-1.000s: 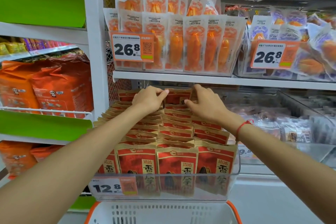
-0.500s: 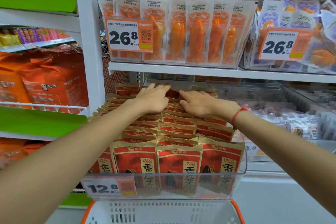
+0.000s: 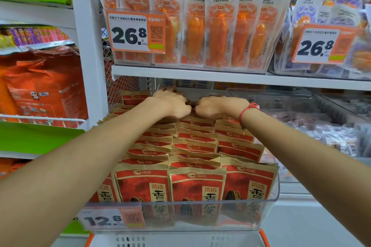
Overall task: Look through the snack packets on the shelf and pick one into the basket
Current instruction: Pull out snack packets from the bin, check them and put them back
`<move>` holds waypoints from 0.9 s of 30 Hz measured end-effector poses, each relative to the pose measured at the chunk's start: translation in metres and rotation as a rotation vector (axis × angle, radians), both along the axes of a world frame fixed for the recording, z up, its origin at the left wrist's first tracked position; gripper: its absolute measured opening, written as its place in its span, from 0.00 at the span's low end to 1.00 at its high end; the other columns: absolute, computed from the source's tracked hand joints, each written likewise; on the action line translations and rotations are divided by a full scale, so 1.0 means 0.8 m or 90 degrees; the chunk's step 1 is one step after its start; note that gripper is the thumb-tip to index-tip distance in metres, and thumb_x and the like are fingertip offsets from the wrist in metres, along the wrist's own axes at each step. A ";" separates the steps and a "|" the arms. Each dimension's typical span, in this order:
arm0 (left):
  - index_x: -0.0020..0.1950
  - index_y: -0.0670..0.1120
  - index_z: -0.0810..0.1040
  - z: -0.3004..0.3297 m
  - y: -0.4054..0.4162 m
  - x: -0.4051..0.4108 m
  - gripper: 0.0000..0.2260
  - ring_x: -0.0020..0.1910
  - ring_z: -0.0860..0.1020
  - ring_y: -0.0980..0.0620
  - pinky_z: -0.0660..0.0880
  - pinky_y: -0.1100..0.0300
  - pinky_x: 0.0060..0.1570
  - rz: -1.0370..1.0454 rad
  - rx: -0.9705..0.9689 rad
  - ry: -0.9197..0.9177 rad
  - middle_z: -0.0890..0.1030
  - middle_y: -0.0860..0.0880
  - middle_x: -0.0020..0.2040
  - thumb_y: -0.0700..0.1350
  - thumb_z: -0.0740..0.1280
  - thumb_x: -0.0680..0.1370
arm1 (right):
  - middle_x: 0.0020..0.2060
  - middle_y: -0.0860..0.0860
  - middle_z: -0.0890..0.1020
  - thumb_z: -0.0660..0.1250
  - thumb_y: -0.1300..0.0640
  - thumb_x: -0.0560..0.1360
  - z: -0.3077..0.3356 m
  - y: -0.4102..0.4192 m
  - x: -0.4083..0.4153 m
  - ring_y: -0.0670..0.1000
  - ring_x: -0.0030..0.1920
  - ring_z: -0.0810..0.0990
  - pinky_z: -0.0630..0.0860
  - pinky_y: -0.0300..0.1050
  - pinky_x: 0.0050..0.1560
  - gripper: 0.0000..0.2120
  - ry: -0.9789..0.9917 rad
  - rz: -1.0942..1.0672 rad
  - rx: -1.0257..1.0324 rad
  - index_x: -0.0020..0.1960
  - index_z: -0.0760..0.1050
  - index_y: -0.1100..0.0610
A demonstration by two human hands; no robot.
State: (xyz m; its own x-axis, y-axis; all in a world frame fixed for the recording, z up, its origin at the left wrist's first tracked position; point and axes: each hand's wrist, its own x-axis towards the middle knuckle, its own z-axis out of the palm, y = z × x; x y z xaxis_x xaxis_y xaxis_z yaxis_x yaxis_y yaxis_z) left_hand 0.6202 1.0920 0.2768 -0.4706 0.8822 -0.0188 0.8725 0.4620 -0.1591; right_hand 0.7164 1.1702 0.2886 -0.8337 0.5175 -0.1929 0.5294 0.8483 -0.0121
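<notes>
both hands (image 3: 192,106) among rear packets (image 3: 196,142) — grip unclear

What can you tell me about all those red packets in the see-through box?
The red snack packets are flat paper-looking pouches with tan crimped tops, a round logo and a tan label with dark characters. They stand upright in rows, slightly overlapping, inside a clear plastic bin on the shelf. At the back rows, the left hand and right hand are on their tops.

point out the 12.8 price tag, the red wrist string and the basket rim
12.8 price tag (image 3: 103,220): head view, on the black numerals.
red wrist string (image 3: 248,108): head view, on the strand across the right wrist.
basket (image 3: 264,236): head view, on its orange rim corner.
</notes>
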 end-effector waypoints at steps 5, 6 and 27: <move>0.76 0.50 0.64 -0.001 0.009 -0.001 0.23 0.77 0.54 0.43 0.52 0.44 0.73 0.007 -0.065 0.007 0.62 0.45 0.77 0.49 0.49 0.81 | 0.68 0.58 0.73 0.48 0.55 0.84 0.001 -0.001 -0.003 0.56 0.63 0.72 0.65 0.46 0.58 0.18 -0.038 -0.008 -0.043 0.66 0.71 0.59; 0.77 0.50 0.63 -0.002 0.010 -0.002 0.23 0.77 0.54 0.43 0.51 0.44 0.73 0.012 -0.073 0.002 0.61 0.45 0.78 0.49 0.49 0.81 | 0.68 0.58 0.73 0.48 0.55 0.84 0.000 -0.001 -0.004 0.56 0.65 0.72 0.65 0.46 0.60 0.19 -0.036 -0.009 -0.051 0.68 0.70 0.59; 0.75 0.52 0.66 -0.003 -0.137 0.133 0.19 0.74 0.64 0.50 0.61 0.53 0.71 -0.055 0.251 -0.195 0.68 0.51 0.74 0.49 0.52 0.85 | 0.65 0.48 0.77 0.61 0.56 0.81 -0.009 -0.062 0.164 0.50 0.65 0.73 0.67 0.42 0.63 0.16 0.300 0.078 -0.113 0.68 0.74 0.51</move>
